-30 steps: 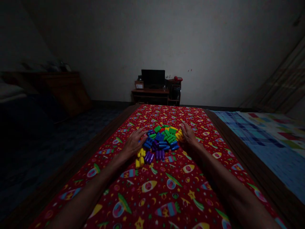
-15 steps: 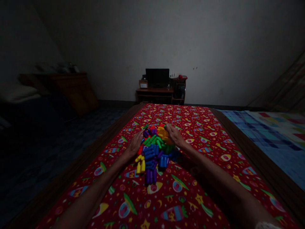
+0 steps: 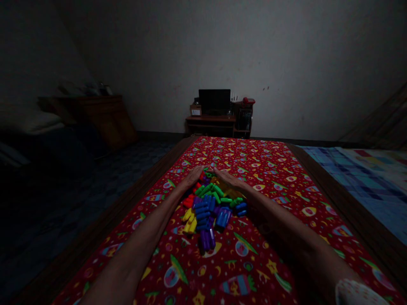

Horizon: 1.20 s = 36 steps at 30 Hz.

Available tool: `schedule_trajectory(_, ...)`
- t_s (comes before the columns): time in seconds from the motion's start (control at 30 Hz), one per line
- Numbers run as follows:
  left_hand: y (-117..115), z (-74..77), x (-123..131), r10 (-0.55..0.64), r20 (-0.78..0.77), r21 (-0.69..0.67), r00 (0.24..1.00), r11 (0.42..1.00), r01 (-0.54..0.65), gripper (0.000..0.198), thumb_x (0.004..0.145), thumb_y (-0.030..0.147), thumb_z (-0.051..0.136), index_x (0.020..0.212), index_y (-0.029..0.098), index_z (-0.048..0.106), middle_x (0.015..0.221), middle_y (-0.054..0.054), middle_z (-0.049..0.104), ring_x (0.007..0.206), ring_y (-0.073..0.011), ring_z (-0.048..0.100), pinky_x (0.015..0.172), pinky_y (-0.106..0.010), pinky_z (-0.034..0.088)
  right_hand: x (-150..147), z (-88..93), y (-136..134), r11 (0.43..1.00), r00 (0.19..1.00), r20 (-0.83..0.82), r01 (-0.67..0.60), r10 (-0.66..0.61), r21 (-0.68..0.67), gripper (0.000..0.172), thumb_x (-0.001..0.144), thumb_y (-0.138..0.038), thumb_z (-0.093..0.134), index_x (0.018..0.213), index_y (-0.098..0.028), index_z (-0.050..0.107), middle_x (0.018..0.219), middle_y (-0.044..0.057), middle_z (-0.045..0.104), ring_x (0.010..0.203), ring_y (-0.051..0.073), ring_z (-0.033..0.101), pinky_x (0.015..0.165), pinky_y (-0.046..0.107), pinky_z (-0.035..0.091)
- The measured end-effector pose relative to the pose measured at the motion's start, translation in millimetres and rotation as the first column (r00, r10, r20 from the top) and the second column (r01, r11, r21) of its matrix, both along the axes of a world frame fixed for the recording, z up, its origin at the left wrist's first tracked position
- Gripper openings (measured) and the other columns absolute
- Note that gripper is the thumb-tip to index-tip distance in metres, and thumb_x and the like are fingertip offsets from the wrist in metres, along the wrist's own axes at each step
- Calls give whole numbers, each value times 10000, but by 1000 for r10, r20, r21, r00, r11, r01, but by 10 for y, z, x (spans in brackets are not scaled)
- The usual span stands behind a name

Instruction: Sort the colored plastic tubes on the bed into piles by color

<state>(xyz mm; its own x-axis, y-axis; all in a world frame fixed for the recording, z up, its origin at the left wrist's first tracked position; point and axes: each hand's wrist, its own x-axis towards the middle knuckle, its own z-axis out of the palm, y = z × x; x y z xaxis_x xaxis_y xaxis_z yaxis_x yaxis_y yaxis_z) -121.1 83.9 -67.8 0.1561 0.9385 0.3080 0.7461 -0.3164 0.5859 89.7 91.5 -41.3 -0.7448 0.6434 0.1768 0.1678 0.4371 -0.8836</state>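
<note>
A pile of colourful plastic toy pieces, with blue pieces [image 3: 203, 211] and green pieces [image 3: 211, 189] at its middle, lies on the red patterned cloth [image 3: 197, 275]. Along the far left side of the pile rests my left hand [image 3: 193, 176], fingers stretched out beside some red pieces [image 3: 188, 201]. My right hand [image 3: 227, 178] lies along the far right side, its fingers extended, partly covering orange-yellow pieces [image 3: 233, 193]. The fingertips of both hands nearly meet at the far end. Nearest me are purple pieces [image 3: 207, 239] and yellow pieces [image 3: 190, 222].
Beyond the cloth stands a desk [image 3: 210, 120] with a dark monitor [image 3: 214, 102] by the wall. A wooden cabinet [image 3: 108, 120] is at the left. To the right lies a blue checked cloth [image 3: 352, 182]. The room is dim.
Both hands have moved inward and their fingertips have drawn together at the pile's far end. The pieces have shifted slightly, and blue ones at the right now show. The view has tilted a little.
</note>
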Motion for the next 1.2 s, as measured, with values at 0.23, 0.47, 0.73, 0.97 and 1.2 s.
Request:
schedule_trajectory(0.23, -804, 285, -55, -189, -23, -84, 982, 979, 187, 688, 941, 617, 195, 1464, 209, 377, 1521, -47, 390, 1380, -233, 383, 1159, -400, 288, 841, 104, -417, 990, 995, -17, 100, -98, 101, 736, 855, -728, 379, 1405, -253, 492, 1456, 76, 477, 1355, 286, 415, 1136, 494, 296)
schedule_trajectory(0.47, -1851, 171, 229, -266, -407, 26, 874, 953, 302, 760, 816, 644, 551, 1480, 381, 291, 1609, -60, 151, 1458, -404, 80, 1100, -710, 89, 1117, -374, -792, 958, 977, 189, 47, -104, 282, 950, 726, -555, 716, 1514, -272, 268, 1576, 112, 249, 1440, 341, 225, 1136, 542, 268)
schedule_trajectory(0.73, -1772, 108, 354, -45, -385, 154, 922, 982, 112, 535, 879, 402, 564, 1395, 307, 461, 1592, -99, 204, 1447, -390, 142, 1093, -701, 162, 305, -363, -894, 851, 992, 54, 67, -111, 520, 827, 836, -207, 612, 1534, -267, 172, 1575, 155, 196, 1463, 305, 149, 1134, 545, 257)
schedule_trajectory(0.97, -1198, 124, -159, -27, -251, 196, 968, 978, 78, 433, 888, 408, 475, 1253, 201, 583, 1460, -126, 451, 1342, -300, 412, 1109, -527, 349, -349, -196, -611, 816, 991, 33, 89, -131, 571, 619, 902, -229, 514, 1487, -261, 315, 1522, 168, 305, 1407, 319, 283, 1102, 574, 296)
schedule_trajectory(1.2, -1321, 299, -431, 31, -200, 131, 979, 991, -5, 625, 935, 590, 281, 1370, 197, 497, 1475, -123, 447, 1381, -287, 372, 1148, -507, 287, -88, 131, -437, 813, 981, -40, 179, -188, 554, 533, 948, -391, 436, 1453, -230, 388, 1423, 149, 478, 1317, 276, 443, 1078, 470, 364)
